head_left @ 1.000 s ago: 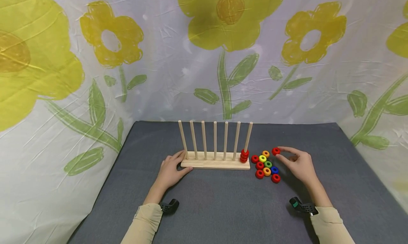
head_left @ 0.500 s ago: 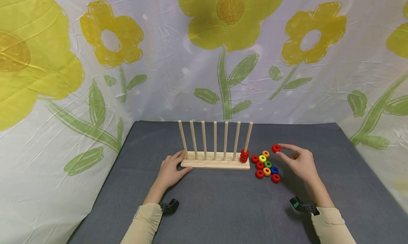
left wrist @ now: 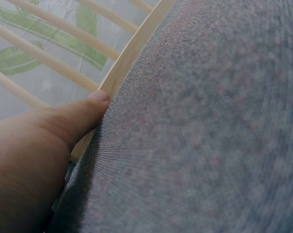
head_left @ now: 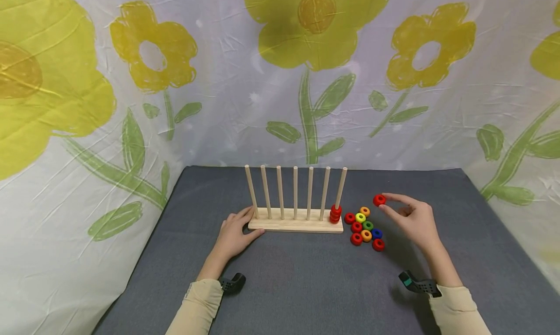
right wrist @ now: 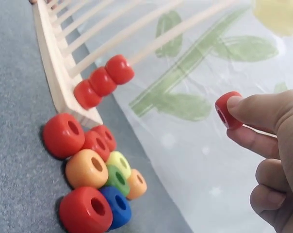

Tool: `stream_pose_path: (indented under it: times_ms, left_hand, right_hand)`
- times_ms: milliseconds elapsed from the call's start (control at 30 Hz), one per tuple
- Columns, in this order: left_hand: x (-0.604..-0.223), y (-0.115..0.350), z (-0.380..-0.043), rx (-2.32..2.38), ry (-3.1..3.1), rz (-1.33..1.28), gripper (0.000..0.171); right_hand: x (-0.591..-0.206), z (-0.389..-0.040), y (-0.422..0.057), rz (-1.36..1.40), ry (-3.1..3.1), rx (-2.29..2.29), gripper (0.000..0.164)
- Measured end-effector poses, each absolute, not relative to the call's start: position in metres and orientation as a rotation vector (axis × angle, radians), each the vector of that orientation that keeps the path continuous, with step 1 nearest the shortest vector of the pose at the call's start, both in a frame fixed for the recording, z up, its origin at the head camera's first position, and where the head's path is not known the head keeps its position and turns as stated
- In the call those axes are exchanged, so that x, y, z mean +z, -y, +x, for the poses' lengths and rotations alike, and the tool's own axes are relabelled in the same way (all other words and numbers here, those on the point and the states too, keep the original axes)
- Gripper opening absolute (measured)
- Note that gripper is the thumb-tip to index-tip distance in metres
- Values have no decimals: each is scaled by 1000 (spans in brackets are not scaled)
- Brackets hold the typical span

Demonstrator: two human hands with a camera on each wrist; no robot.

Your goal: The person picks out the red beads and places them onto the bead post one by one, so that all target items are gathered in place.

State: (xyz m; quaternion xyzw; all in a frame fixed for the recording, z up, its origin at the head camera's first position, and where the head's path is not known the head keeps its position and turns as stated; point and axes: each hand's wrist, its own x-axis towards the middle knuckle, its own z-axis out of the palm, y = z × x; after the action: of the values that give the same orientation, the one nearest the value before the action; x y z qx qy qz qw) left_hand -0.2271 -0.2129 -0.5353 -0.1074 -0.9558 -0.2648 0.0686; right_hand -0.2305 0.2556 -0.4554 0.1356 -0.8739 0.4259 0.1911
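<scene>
A wooden peg stand [head_left: 295, 224] with several upright pegs stands mid-table in the head view. My left hand [head_left: 234, 234] grips its left end, thumb along the front edge and fingers reaching round the end. On the rightmost peg sit three stacked red beads [right wrist: 103, 81]. My right hand [head_left: 414, 224] pinches one red bead [right wrist: 228, 110] between thumb and index finger, raised off the cloth to the right of the stand. The bead's hole shows at its side in the right wrist view; the other fingers are curled in below.
Loose beads lie beside the stand's right end: several red, two orange [head_left: 366, 236], one yellow [head_left: 360, 218], one green [head_left: 368, 225] and one blue [head_left: 376, 234]. Dark grey cloth [head_left: 297, 286] covers the table. A flowered curtain [head_left: 227, 131] hangs behind.
My right hand has lifted the red bead a little higher, keeping the same pinch. My left hand, the stand and the loose beads have stayed in place.
</scene>
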Motion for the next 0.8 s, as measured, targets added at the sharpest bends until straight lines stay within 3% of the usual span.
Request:
stream_pose_path:
  times_ms: [800]
  left_hand:
    - [-537,213,-228,-778,2884,-319,83]
  right_hand:
    - [-449,-227,-246,410,2442,1281,29]
